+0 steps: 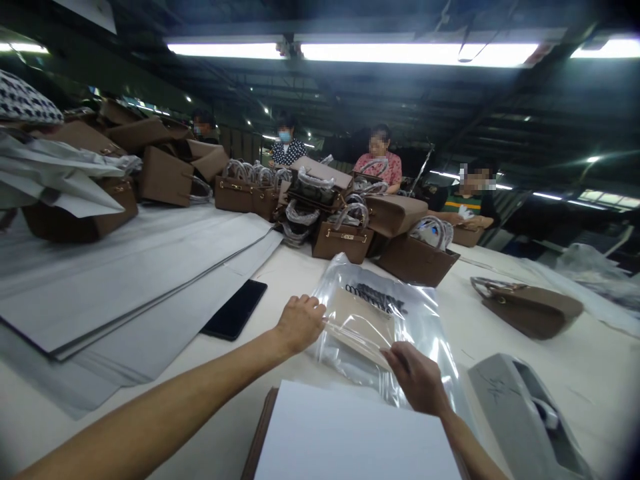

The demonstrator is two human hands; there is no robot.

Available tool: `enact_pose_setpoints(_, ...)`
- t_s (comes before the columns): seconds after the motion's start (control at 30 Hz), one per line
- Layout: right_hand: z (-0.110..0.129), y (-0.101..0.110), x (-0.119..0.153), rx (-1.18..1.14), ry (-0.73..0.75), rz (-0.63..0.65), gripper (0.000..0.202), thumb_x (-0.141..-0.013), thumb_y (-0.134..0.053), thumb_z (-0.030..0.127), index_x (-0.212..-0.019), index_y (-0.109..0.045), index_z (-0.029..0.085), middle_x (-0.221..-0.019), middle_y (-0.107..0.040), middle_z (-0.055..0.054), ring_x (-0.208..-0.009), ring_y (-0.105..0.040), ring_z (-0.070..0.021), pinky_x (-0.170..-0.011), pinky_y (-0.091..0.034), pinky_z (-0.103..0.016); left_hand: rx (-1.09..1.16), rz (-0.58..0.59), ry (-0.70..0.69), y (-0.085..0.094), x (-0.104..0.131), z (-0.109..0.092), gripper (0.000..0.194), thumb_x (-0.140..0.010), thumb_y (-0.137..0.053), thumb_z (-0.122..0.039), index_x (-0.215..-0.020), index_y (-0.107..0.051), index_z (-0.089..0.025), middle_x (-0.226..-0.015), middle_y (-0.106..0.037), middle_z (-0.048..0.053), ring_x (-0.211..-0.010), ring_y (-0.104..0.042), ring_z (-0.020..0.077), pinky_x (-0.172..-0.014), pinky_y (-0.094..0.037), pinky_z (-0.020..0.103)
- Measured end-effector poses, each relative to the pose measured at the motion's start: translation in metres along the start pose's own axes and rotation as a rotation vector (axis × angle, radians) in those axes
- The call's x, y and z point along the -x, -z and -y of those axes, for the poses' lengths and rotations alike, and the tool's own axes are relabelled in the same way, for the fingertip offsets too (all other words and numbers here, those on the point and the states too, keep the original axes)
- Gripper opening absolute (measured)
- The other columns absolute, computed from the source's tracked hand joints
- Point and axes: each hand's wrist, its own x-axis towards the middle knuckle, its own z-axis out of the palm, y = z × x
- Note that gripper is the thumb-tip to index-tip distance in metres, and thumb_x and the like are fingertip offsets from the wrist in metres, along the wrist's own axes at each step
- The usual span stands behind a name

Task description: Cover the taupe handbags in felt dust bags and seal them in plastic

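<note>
White sheet (pixel 355 437) is lying nearest the camera, at the bottom centre of the head view, and is covering most of a brown item (pixel 263 427) whose edge is showing along the left side. Beyond it, a clear plastic bag (pixel 420 313) is lying on the white table (pixel 575 360), directly between your hands. Your left hand (pixel 301 323) is curling its fingers closed at the left side of the bag and is gripping the film there. Your right hand (pixel 417 377) is pinching the film between thumb and fingers, with the palm partly open, nearer to you. Between the two grips the film is forming taut creases. A beige piece (pixel 357 317) is showing through the bag; dark looping marks (pixel 375 298) are appearing above it, possibly print, but glare is obscuring them.

To the left of your left hand, a black phone (pixel 235 310) is lying flat, partly beside a stack of grey sheets (pixel 150 267). To the right of your right hand, a grey device (pixel 520 413) is standing near the bag. Farther right, a single brown handbag (pixel 535 310) is lying on its side. Beyond your work, brown handbags (pixel 345 243) with wrapped handles are forming a pile, and co-workers (pixel 383 160) are occupying the far side.
</note>
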Motion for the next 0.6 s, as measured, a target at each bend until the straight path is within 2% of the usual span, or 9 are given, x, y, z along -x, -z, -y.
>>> enact_pose_setpoints(0.07, -0.004, 0.000, 0.002, 0.046, 0.031, -0.034, 0.022, -0.088, -0.044, 0.034, -0.072, -0.044, 0.019, -0.060, -0.044, 0.002, -0.051, -0.038, -0.0081, -0.051, -0.034, -0.020, 0.041, -0.017, -0.049, 0.005, 0.002, 0.004, 0.037, -0.079, -0.053, -0.043, -0.108, -0.054, -0.018, -0.112, -0.056, 0.011, -0.104, -0.050, 0.0265, -0.088, -0.036, 0.046)
enact_pose_setpoints(0.13, -0.003, -0.002, -0.001, 0.033, -0.002, -0.032, 0.021, -0.089, -0.042, 0.034, -0.075, -0.045, 0.019, -0.062, -0.046, 0.001, -0.052, -0.040, -0.0084, -0.051, -0.035, -0.020, 0.103, -0.006, -0.166, 0.008, 0.000, -0.001, 0.048, -0.076, -0.055, -0.052, -0.114, -0.051, -0.023, -0.118, -0.054, 0.007, -0.108, -0.048, 0.0234, -0.093, -0.034, 0.043)
enact_pose_setpoints(0.17, -0.001, -0.003, -0.003, 0.014, -0.010, -0.011, 0.021, -0.089, -0.041, 0.035, -0.075, -0.046, 0.019, -0.062, -0.047, 0.001, -0.053, -0.041, -0.0085, -0.051, -0.035, -0.020, 0.124, 0.011, -0.222, 0.009, -0.003, -0.005, 0.043, -0.079, -0.052, -0.051, -0.112, -0.053, -0.024, -0.114, -0.056, 0.005, -0.105, -0.051, 0.0211, -0.091, -0.036, 0.040)
enact_pose_setpoints(0.23, 0.003, -0.005, -0.009, -0.019, -0.004, 0.052, 0.023, -0.090, -0.039, 0.035, -0.074, -0.046, 0.019, -0.061, -0.046, 0.002, -0.053, -0.042, -0.0087, -0.052, -0.035, -0.020, 0.126, 0.057, -0.280, 0.007, -0.011, -0.013, 0.026, -0.086, -0.044, -0.039, -0.095, -0.061, -0.021, -0.096, -0.063, 0.004, -0.088, -0.058, 0.0173, -0.083, -0.041, 0.034)
enact_pose_setpoints(0.3, 0.007, -0.004, -0.012, -0.035, 0.024, 0.100, 0.024, -0.090, -0.038, 0.035, -0.073, -0.045, 0.019, -0.061, -0.045, 0.002, -0.052, -0.040, -0.0087, -0.052, -0.034, -0.020, 0.083, 0.085, -0.248, 0.004, -0.017, -0.016, 0.024, -0.086, -0.042, -0.026, -0.079, -0.063, -0.018, -0.079, -0.064, 0.005, -0.073, -0.059, 0.0169, -0.073, -0.043, 0.033)
enact_pose_setpoints(0.37, 0.007, -0.004, -0.011, -0.041, 0.036, 0.104, 0.023, -0.090, -0.039, 0.034, -0.074, -0.046, 0.019, -0.061, -0.045, 0.002, -0.052, -0.040, -0.0086, -0.051, -0.034, -0.020, 0.048, 0.076, -0.188, 0.001, -0.015, -0.015, 0.019, -0.083, -0.045, -0.020, -0.076, -0.062, -0.014, -0.076, -0.063, 0.008, -0.072, -0.059, 0.0201, -0.070, -0.043, 0.036)
enact_pose_setpoints(0.43, 0.007, -0.005, -0.008, -0.046, 0.037, 0.087, 0.020, -0.090, -0.041, 0.032, -0.076, -0.047, 0.019, -0.063, -0.047, 0.002, -0.053, -0.042, -0.0086, -0.052, -0.035, -0.020, 0.029, 0.049, -0.146, 0.000, -0.009, -0.015, 0.016, -0.080, -0.048, -0.023, -0.084, -0.060, -0.013, -0.084, -0.062, 0.011, -0.080, -0.058, 0.0240, -0.073, -0.042, 0.039)
enact_pose_setpoints(0.53, 0.007, -0.009, -0.007, -0.042, 0.037, 0.074, 0.020, -0.089, -0.042, 0.031, -0.076, -0.047, 0.018, -0.064, -0.050, 0.001, -0.054, -0.044, -0.0085, -0.053, -0.035, -0.020, 0.046, 0.009, -0.129, -0.002, -0.004, -0.021, 0.030, -0.078, -0.052, -0.038, -0.094, -0.057, -0.014, -0.096, -0.060, 0.012, -0.091, -0.054, 0.0269, -0.081, -0.038, 0.043)
enact_pose_setpoints(0.6, 0.008, -0.010, -0.009, -0.032, 0.054, 0.079, 0.021, -0.090, -0.042, 0.031, -0.075, -0.047, 0.018, -0.063, -0.050, 0.001, -0.053, -0.044, -0.0082, -0.052, -0.035, -0.020, 0.073, 0.001, -0.100, -0.004, -0.007, -0.023, 0.024, -0.079, -0.052, -0.033, -0.091, -0.058, -0.014, -0.093, -0.060, 0.012, -0.089, -0.055, 0.0259, -0.082, -0.037, 0.043)
